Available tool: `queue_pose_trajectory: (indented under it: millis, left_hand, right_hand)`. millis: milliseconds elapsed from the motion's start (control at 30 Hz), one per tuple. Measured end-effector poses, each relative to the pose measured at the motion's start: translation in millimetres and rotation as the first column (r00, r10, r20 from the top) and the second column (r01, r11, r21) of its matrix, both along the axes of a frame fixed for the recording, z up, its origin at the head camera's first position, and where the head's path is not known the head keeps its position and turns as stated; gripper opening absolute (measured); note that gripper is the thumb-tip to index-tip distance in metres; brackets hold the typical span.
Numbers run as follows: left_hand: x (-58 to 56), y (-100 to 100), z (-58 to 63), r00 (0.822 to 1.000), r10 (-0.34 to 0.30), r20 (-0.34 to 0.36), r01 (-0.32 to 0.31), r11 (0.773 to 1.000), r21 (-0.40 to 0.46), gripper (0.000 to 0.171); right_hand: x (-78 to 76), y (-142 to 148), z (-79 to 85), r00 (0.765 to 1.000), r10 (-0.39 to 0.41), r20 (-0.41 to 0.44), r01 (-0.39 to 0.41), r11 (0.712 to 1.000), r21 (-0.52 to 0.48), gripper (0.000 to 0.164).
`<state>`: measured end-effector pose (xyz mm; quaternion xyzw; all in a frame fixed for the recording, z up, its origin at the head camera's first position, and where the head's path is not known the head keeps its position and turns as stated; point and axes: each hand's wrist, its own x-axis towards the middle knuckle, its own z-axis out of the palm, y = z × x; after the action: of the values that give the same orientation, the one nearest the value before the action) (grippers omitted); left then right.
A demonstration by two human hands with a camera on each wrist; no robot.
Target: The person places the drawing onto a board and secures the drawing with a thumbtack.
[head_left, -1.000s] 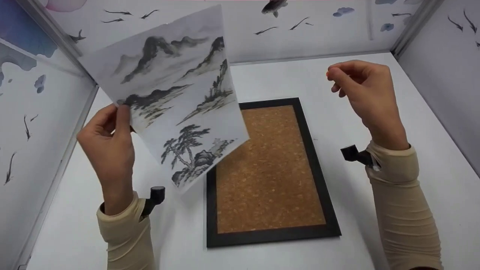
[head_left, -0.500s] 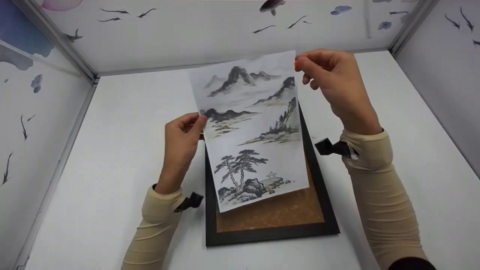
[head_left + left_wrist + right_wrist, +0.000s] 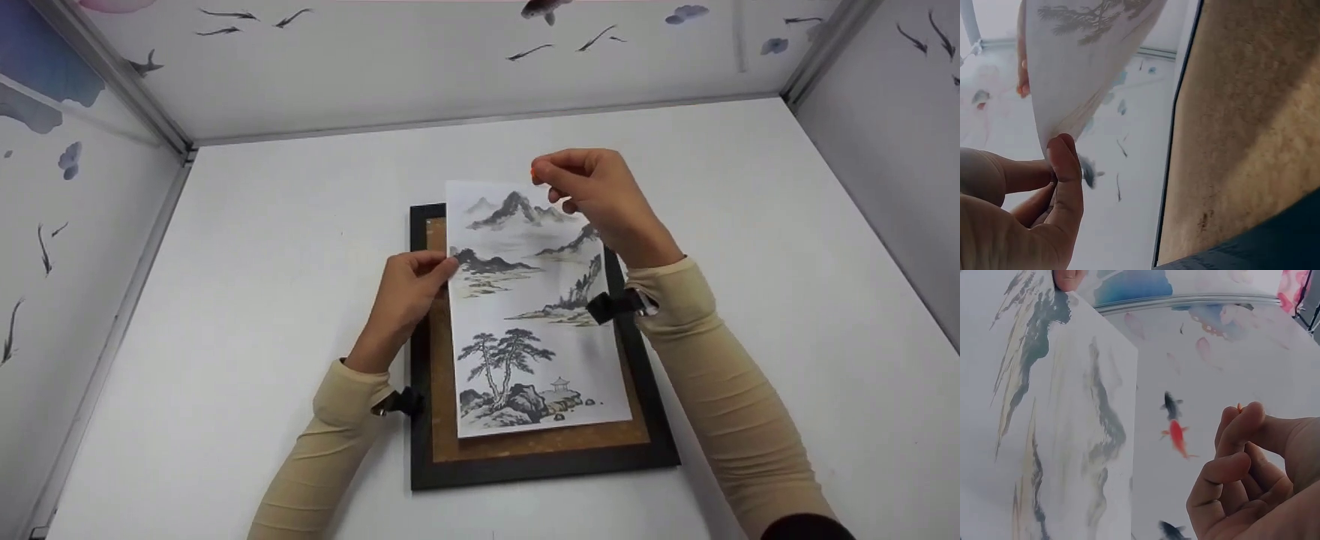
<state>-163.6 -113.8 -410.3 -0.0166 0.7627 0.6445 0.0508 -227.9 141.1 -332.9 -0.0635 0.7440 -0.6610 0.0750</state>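
Note:
A white sheet of paper (image 3: 495, 307) printed with an ink landscape of mountains and pines overlaps the black-framed corkboard (image 3: 443, 390) in the head view. My left hand (image 3: 405, 300) pinches the sheet's left edge between thumb and fingers. The left wrist view shows that pinch, with the paper (image 3: 1067, 73) bending up and away from the cork surface (image 3: 1241, 112). Close to the sheet's top edge, my right hand (image 3: 600, 199) pinches a tiny orange object (image 3: 1239, 406) with a narrow tip, mostly covered by the fingertips.
The corkboard lies flat on a white table (image 3: 240, 300). White panels printed with fish and petals enclose the table, with the back panel (image 3: 375, 82) behind the board. A black camera (image 3: 615, 306) on the right wrist overlaps the sheet's right side.
My left hand has carried the sheet from the upper left to over the corkboard, straightening and lowering it. My right hand has moved left and lies lower than half a second ago, still pinching the orange object.

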Motion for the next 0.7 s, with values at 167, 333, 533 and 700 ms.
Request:
queue_pose_trajectory:
  millis: [167, 333, 533, 700]
  left_hand:
    - [-2.3, 1, -7.2, 0.999, -0.035, 0.032, 0.037, 0.998, -0.059, 0.02]
    - [-3.8, -3, -9.9, 0.995, -0.044, 0.085, 0.049, 0.997, -0.064, 0.024]
    - [-4.8, -5, -11.4, 0.991, -0.052, 0.123, 0.064, 0.993, -0.098, 0.031]
    - [-6.6, -4, -14.2, 0.992, -0.06, 0.108, 0.075, 0.988, -0.138, 0.034]
  right_hand:
    - [-12.9, -8, -25.5, 0.996, 0.024, 0.086, -0.027, 0.999, 0.031, 0.028]
    - [-24.1, -18, -49.6, 0.977, 0.029, 0.211, -0.04, 0.998, 0.051, 0.032]
    - [-31.7, -24, -72.4, 0.961, 0.006, 0.278, -0.039, 0.992, 0.116, 0.034]
    - [-37.5, -25, -88.4, 0.95, -0.042, 0.309, -0.012, 0.985, 0.17, 0.027]
